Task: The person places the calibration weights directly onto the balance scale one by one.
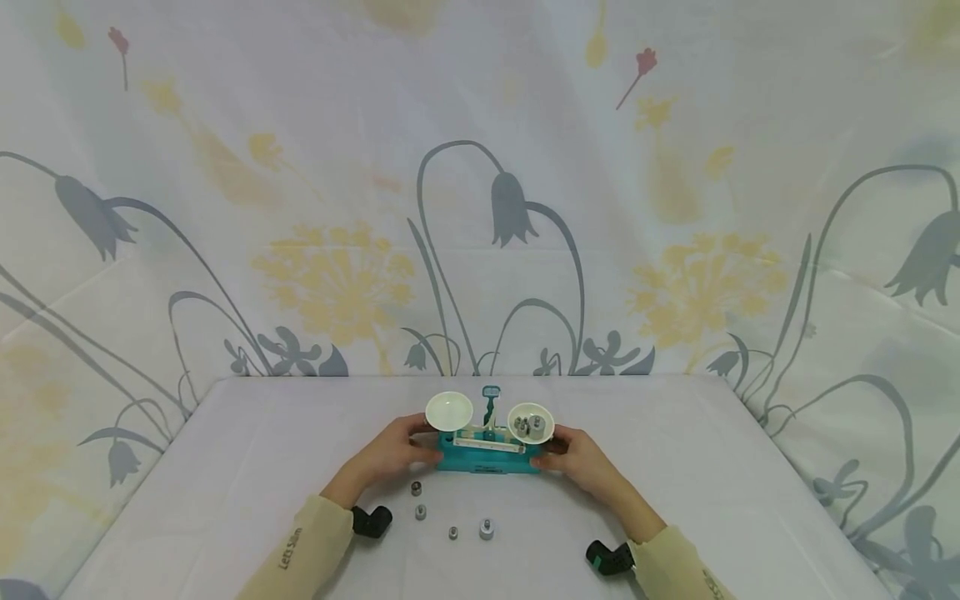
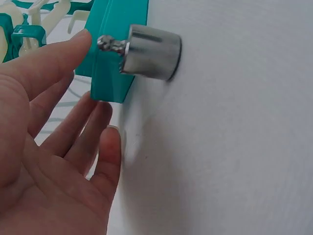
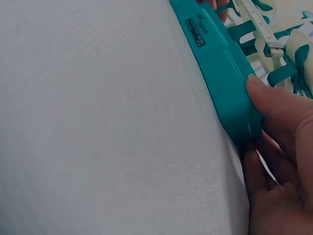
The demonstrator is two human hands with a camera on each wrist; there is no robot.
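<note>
A teal balance scale (image 1: pixel 487 460) stands on the table with two cream pans. Its left pan (image 1: pixel 449 411) is bare, while metal weights (image 1: pixel 534 427) sit in the right pan (image 1: pixel 532 407). My left hand (image 1: pixel 393 452) grips the left end of the base, thumb on the front and fingers around the end. At the opposite end my right hand (image 1: pixel 581 462) holds the base, its thumb (image 3: pixel 274 100) over the upper edge and fingers curled below. In the left wrist view, a knobbed metal weight (image 2: pixel 154 51) appears in front of the teal base (image 2: pixel 115 73).
Several loose weights lie on the white tabletop in front of the scale, among them a larger one (image 1: pixel 487 528) and a small one (image 1: pixel 453 533). A flower-patterned cloth (image 1: pixel 495 275) hangs behind. Black wrist devices (image 1: pixel 372 522) show at both sleeves.
</note>
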